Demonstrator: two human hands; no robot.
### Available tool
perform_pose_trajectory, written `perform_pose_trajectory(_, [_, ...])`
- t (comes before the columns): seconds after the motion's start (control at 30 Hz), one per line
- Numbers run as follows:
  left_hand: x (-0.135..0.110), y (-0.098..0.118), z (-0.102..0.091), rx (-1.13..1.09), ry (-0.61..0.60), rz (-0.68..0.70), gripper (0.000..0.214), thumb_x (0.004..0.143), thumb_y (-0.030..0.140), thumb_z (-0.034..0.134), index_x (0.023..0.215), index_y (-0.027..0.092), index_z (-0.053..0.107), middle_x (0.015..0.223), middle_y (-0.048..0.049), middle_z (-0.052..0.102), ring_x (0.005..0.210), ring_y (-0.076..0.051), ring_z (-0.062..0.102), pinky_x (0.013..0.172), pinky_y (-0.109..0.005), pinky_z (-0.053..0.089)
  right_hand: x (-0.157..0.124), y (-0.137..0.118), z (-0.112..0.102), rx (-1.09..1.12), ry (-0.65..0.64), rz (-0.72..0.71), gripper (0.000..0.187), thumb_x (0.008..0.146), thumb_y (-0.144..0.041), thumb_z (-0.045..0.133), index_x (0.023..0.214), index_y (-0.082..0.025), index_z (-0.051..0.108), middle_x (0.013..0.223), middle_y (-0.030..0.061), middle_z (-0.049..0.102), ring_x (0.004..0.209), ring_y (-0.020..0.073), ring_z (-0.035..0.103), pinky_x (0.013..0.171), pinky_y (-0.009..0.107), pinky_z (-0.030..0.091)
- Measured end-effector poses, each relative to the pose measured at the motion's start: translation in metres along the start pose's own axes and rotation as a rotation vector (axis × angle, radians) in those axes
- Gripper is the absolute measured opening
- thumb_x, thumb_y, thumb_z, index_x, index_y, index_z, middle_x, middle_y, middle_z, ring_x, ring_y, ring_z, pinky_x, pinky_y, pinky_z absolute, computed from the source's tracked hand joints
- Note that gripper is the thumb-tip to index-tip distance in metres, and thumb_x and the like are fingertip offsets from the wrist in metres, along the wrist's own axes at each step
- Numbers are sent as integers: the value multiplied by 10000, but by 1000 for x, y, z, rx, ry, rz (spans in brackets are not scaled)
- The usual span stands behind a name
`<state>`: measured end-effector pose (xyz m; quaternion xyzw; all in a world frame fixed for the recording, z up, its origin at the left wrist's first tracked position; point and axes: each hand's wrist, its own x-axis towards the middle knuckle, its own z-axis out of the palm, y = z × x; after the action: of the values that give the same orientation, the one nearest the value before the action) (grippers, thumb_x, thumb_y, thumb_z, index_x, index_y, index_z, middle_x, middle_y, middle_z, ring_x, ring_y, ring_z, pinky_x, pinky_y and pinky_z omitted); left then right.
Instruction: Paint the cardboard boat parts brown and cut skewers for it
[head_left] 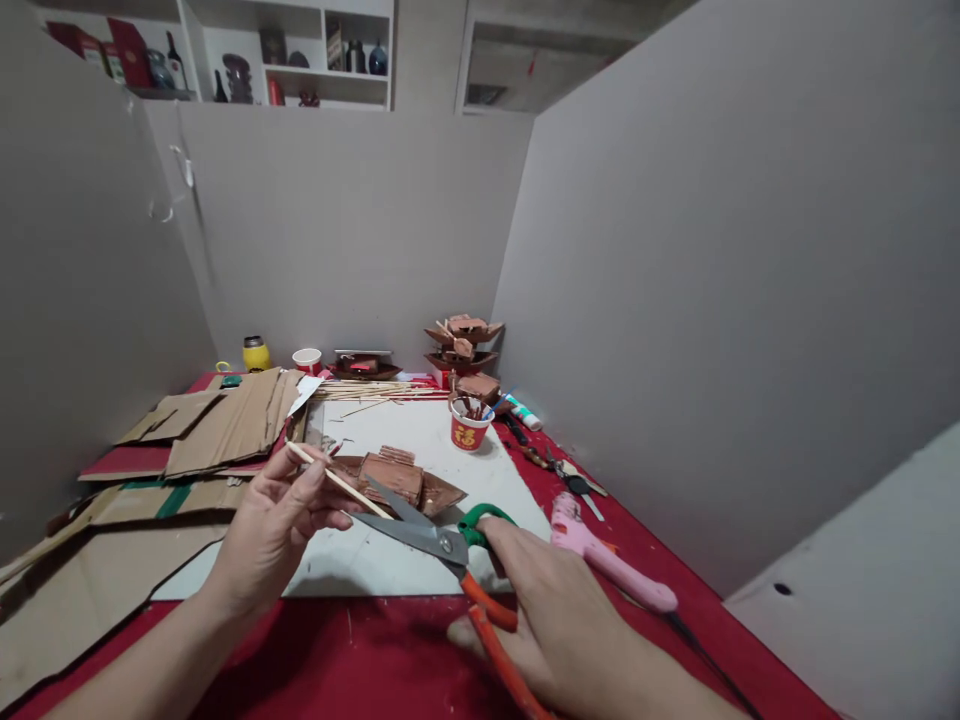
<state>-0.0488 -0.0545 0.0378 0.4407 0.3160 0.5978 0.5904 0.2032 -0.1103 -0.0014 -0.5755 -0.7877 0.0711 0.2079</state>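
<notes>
My left hand point(289, 505) pinches a thin pale wooden stick point(337, 479) between thumb and fingers. The stick slants down to the right, its lower end at the scissor blades. In my right hand point(551, 600) is a pair of scissors point(442, 545) with orange and green handles. Its blades are spread apart and point left at the stick. Just behind them a brown model boat point(394, 477) lies on the white board point(337, 565), partly covered by my left fingers and the blades.
Cardboard pieces point(225, 425) are piled at the left. A red paper cup point(471, 430) holds brown bits. At the right lie a pink glue gun point(611, 560) and keys point(576, 482). More model boats point(465, 345) and loose sticks point(375, 390) are at the back, between grey partitions point(712, 250).
</notes>
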Motion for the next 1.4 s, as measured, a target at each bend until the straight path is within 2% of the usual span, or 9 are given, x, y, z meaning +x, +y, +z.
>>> perform_pose_trajectory(0.17, [0, -1, 2, 13, 20, 2, 381, 634, 391, 931, 826, 217, 651, 719, 7, 789, 617, -153, 747, 562, -202, 591, 0, 0, -3, -50, 55, -58, 443, 724, -496, 811, 877, -233, 489, 788, 21, 643, 667, 219, 581, 584, 303, 368])
perform_pose_trajectory(0.6, [0, -7, 5, 44, 22, -7, 370, 631, 398, 930, 815, 219, 663, 720, 20, 784, 618, -163, 751, 564, -219, 594, 1, 5, -3, -64, 83, -123, 361, 792, -460, 739, 879, -228, 476, 774, 22, 620, 648, 208, 560, 577, 301, 366])
perform_pose_trajectory(0.97, [-3, -11, 1, 91, 2, 46, 212, 751, 356, 860, 819, 231, 703, 769, 19, 796, 706, -160, 762, 690, -253, 633, 4, 5, -6, -71, 37, -89, 458, 750, -529, 797, 893, -206, 506, 823, 44, 632, 703, 227, 580, 610, 318, 386])
perform_pose_trajectory(1.07, [-3, -12, 1, 114, -3, 72, 190, 774, 347, 841, 821, 228, 701, 775, 11, 798, 706, -165, 762, 678, -257, 634, 3, 5, -7, -81, 38, -103, 428, 760, -512, 783, 899, -207, 516, 809, 38, 631, 678, 217, 573, 597, 310, 378])
perform_pose_trajectory(1.27, [-1, -16, -4, 116, -14, 70, 167, 811, 337, 809, 863, 224, 699, 767, -2, 799, 670, -163, 761, 643, -242, 626, 1, 7, -4, -78, 67, -111, 539, 710, -619, 811, 912, -200, 538, 826, 44, 654, 695, 230, 598, 605, 318, 393])
perform_pose_trajectory(1.4, [-1, -18, -5, 108, -19, 65, 150, 817, 325, 805, 861, 232, 696, 790, 7, 803, 699, -158, 766, 653, -232, 623, 1, 8, -4, -69, 85, -133, 510, 742, -588, 797, 947, -194, 546, 843, 52, 660, 713, 237, 605, 619, 325, 406])
